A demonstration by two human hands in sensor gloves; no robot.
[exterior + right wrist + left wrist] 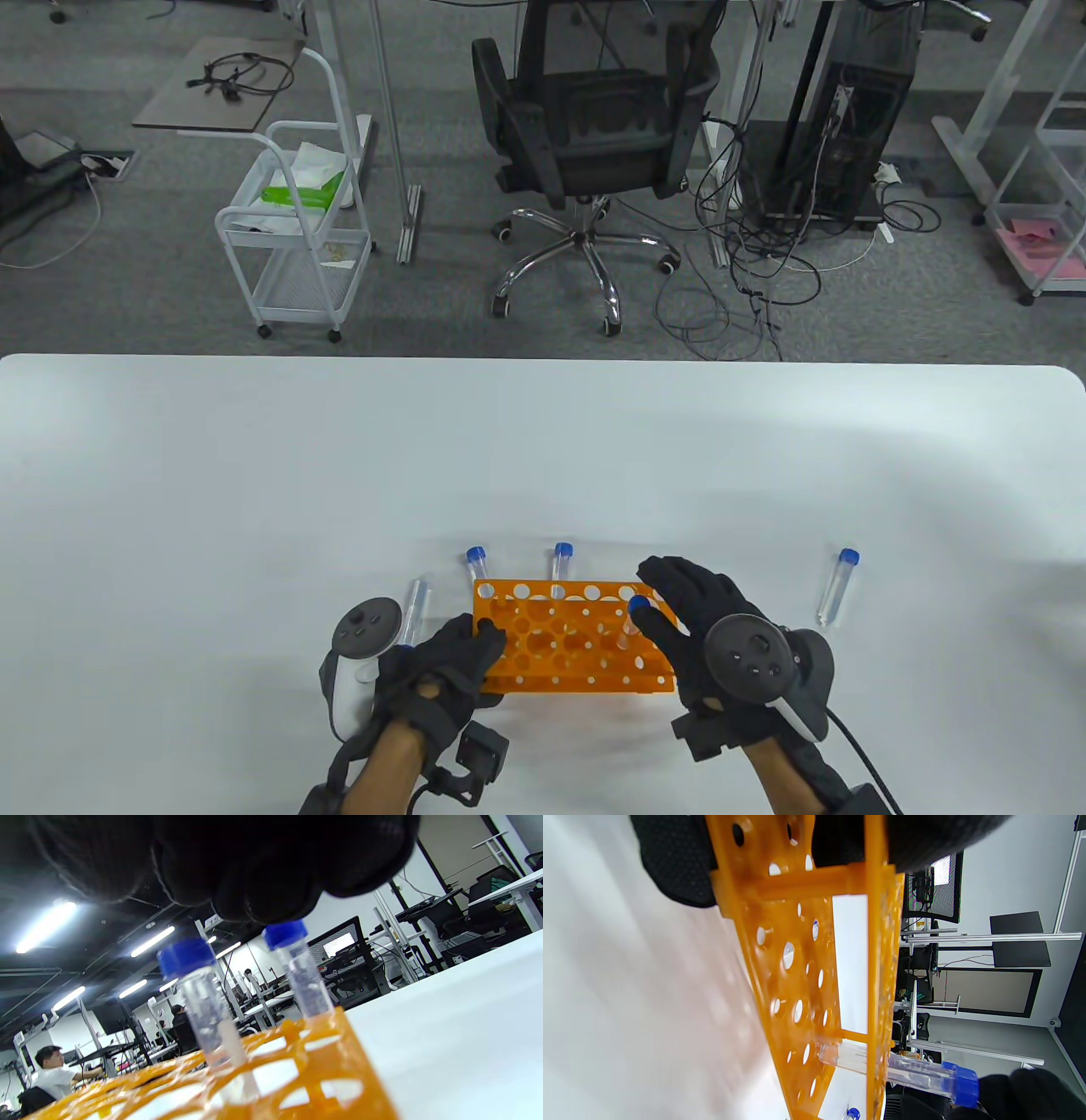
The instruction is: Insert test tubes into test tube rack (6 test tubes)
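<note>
1. Orange plastic test tube rack [567, 637] near the front edge of the white worktop [543, 458], lying between the two gloved hands.
2. Left hand [450, 666] at the rack's left end; grip closed on that end, fingers curled round the orange frame, as seen close up in the left wrist view [683, 861].
3. Right hand [708, 624] over the rack's right part, fingers extended; grip closed in a pinch on the blue cap of a held tube [635, 620], thumb and fingertips meeting at the cap. Held tube standing in a hole near the rack's right end, lower part through the top plate [882, 1065].
4. Two blue-capped tubes upright in the rack in the right wrist view: one directly beneath the glove [301, 976], a second beside it [203, 1001].
5. Far-row tubes in the table view: one at the rack's left rear corner [476, 564], one near the middle of the rear row [562, 564]; seated or merely behind the rack, cannot be told from this view.
6. Loose tube [416, 607] lying on the worktop just left of the rack, beside the left hand's tracker.
7. Another loose tube [836, 587] lying on the worktop well to the right, apart from the rack.
</note>
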